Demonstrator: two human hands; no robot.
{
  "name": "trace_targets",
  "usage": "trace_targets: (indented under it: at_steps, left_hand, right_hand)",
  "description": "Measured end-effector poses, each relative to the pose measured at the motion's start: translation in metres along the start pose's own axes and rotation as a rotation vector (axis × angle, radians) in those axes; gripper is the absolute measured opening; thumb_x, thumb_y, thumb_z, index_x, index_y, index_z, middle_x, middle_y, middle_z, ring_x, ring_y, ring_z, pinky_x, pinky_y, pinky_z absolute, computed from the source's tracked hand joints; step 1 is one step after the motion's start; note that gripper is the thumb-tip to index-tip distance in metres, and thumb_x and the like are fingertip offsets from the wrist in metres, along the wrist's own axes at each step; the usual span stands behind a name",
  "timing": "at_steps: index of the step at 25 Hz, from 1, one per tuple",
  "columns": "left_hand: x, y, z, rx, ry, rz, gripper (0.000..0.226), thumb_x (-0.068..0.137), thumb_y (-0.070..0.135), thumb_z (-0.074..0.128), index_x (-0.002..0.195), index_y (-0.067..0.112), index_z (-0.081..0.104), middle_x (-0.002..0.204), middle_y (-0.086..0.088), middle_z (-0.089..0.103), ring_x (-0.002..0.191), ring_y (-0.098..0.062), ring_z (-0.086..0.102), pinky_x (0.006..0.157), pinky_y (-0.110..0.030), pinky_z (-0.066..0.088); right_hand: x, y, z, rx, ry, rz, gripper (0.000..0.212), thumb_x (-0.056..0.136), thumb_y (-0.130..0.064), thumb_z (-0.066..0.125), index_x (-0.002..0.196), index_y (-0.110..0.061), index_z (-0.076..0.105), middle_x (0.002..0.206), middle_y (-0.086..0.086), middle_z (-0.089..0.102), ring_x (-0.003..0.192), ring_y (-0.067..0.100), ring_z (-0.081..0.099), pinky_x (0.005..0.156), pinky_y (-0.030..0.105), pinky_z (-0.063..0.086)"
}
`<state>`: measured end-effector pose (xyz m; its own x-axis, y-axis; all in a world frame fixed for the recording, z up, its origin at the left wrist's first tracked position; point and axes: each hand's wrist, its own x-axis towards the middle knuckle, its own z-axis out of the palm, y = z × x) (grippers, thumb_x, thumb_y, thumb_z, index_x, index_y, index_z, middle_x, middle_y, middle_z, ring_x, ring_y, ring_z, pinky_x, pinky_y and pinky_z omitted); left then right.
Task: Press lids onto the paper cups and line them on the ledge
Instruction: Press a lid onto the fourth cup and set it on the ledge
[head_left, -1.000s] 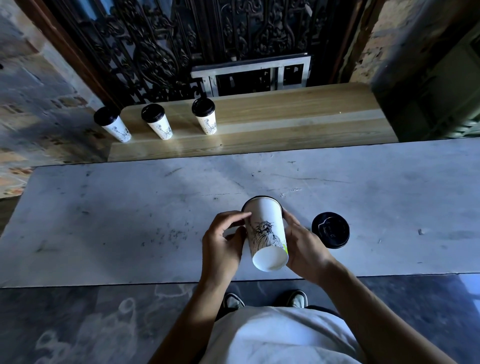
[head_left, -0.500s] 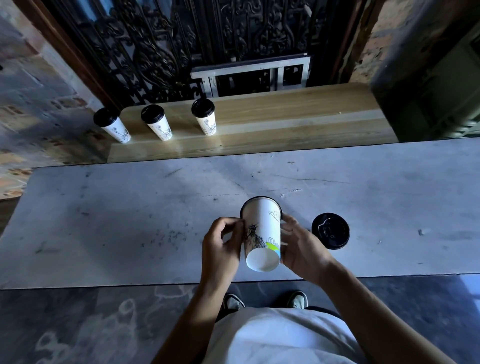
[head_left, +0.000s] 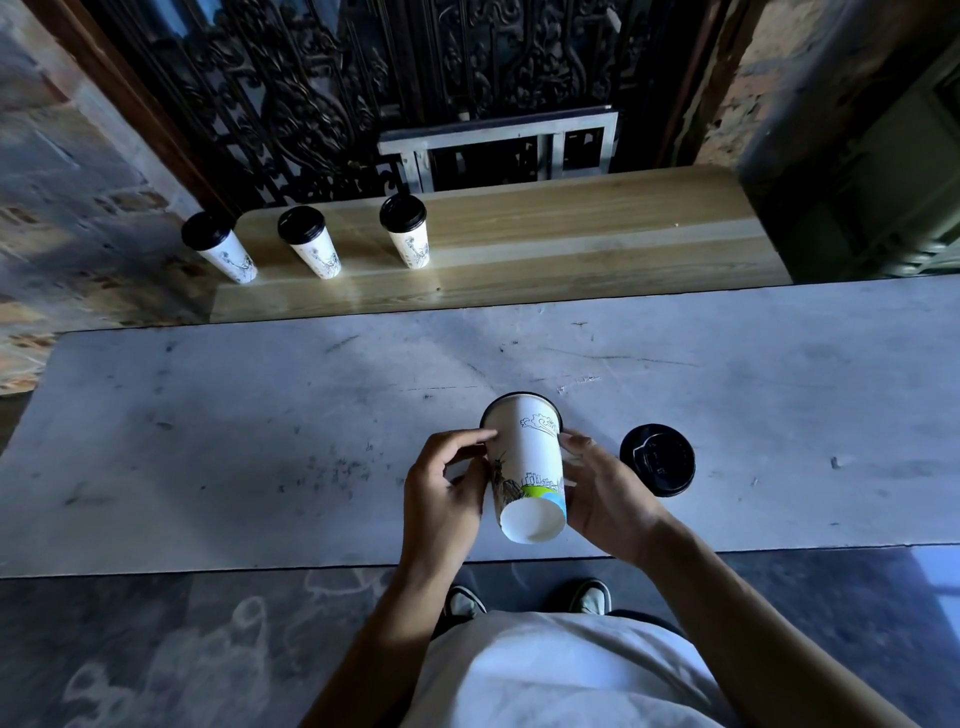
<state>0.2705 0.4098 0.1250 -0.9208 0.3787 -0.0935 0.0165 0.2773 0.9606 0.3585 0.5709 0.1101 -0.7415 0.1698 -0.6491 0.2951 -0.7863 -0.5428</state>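
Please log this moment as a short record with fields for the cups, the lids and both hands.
Held cup: white printed paper cup, upside down, a dark lid at its lower rim on the grey table
Left hand: left hand grips the cup's side
Right hand: right hand grips the opposite side
Loose lid: black lid flat on the table, right of the cup
Finished cups: three lidded cups in a row at the left end of the wooden ledge

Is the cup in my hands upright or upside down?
Upside down: the held cup has its base toward the camera, its wide rim on the table.
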Motion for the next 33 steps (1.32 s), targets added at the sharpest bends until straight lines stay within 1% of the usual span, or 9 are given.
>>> trace_targets:
  at_steps: [4,6,8,11,13,16,22,29,33]
  left_hand:
    - [0.0,-0.001,0.001,-0.023,0.01,-0.041,0.034,0.091,-0.001,0.059,0.101,0.027,0.077,0.106,0.004,0.078,0.102,-0.015,0.072,0.093,-0.044,0.058]
    - [-0.001,0.0,0.001,-0.041,0.014,-0.063,0.03,0.09,0.005,0.058,0.099,0.027,0.077,0.104,0.004,0.079,0.1,-0.015,0.072,0.092,-0.045,0.058]
    - [-0.001,0.0,0.002,-0.068,0.028,-0.08,0.025,0.087,0.013,0.058,0.096,0.029,0.077,0.101,0.005,0.079,0.097,-0.014,0.073,0.09,-0.043,0.058]
    - [0.001,-0.001,0.003,-0.121,0.031,-0.12,0.015,0.086,0.025,0.064,0.091,0.028,0.077,0.096,0.004,0.08,0.093,-0.016,0.073,0.088,-0.045,0.059]
    - [0.001,-0.001,0.004,-0.133,0.024,-0.138,0.011,0.084,0.031,0.068,0.089,0.025,0.074,0.092,0.004,0.079,0.088,-0.012,0.071,0.084,-0.038,0.057]
    - [0.001,0.0,0.005,-0.137,0.016,-0.138,0.022,0.078,0.043,0.071,0.089,0.024,0.072,0.09,0.005,0.077,0.086,-0.01,0.069,0.083,-0.033,0.054]
    - [0.001,0.005,0.002,-0.102,-0.04,-0.076,0.018,0.088,0.022,0.063,0.098,0.029,0.076,0.105,0.004,0.078,0.099,-0.014,0.072,0.089,-0.034,0.056]
    - [0.003,0.007,0.001,-0.089,-0.047,-0.139,0.024,0.088,0.021,0.058,0.098,0.03,0.077,0.103,0.001,0.079,0.097,-0.023,0.072,0.091,-0.056,0.057]
    - [0.003,0.01,0.0,-0.062,-0.077,-0.17,0.026,0.086,0.016,0.056,0.097,0.028,0.076,0.098,0.004,0.08,0.095,-0.029,0.075,0.087,-0.059,0.06]
  right_hand:
    - [0.002,0.003,-0.003,-0.011,-0.03,-0.002,0.048,0.094,-0.027,0.06,0.136,-0.006,0.057,0.116,0.029,0.061,0.083,0.033,0.068,0.074,0.038,0.057]
    - [0.002,0.002,-0.002,-0.021,-0.04,-0.002,0.039,0.089,-0.025,0.062,0.126,-0.012,0.065,0.112,0.026,0.061,0.08,0.031,0.067,0.071,0.037,0.056]
    - [0.002,0.001,-0.001,-0.009,-0.04,-0.003,0.041,0.082,-0.022,0.06,0.121,-0.016,0.067,0.103,0.022,0.062,0.079,0.03,0.066,0.069,0.035,0.055]
    - [0.004,0.002,-0.004,-0.003,-0.043,-0.022,0.045,0.092,-0.01,0.05,0.136,-0.016,0.058,0.106,0.024,0.06,0.085,0.033,0.062,0.07,0.036,0.057]
    - [0.005,0.001,-0.007,-0.012,-0.054,-0.032,0.049,0.095,0.004,0.048,0.138,-0.017,0.057,0.111,0.026,0.058,0.091,0.034,0.06,0.074,0.038,0.059]
    - [0.005,-0.001,-0.009,0.0,-0.066,-0.034,0.052,0.095,0.007,0.049,0.14,-0.018,0.057,0.112,0.025,0.061,0.097,0.036,0.06,0.079,0.041,0.059]
    - [0.007,0.003,-0.012,0.031,-0.056,-0.023,0.053,0.093,0.006,0.051,0.143,-0.013,0.052,0.11,0.023,0.058,0.086,0.033,0.062,0.075,0.039,0.061]
    - [0.006,0.004,-0.016,0.026,-0.082,-0.039,0.062,0.083,-0.004,0.063,0.144,-0.012,0.053,0.099,0.018,0.067,0.084,0.031,0.064,0.073,0.038,0.061]
    - [0.003,0.004,-0.02,-0.013,-0.077,-0.066,0.062,0.083,-0.016,0.067,0.144,-0.023,0.055,0.092,0.014,0.067,0.08,0.028,0.063,0.068,0.037,0.058]
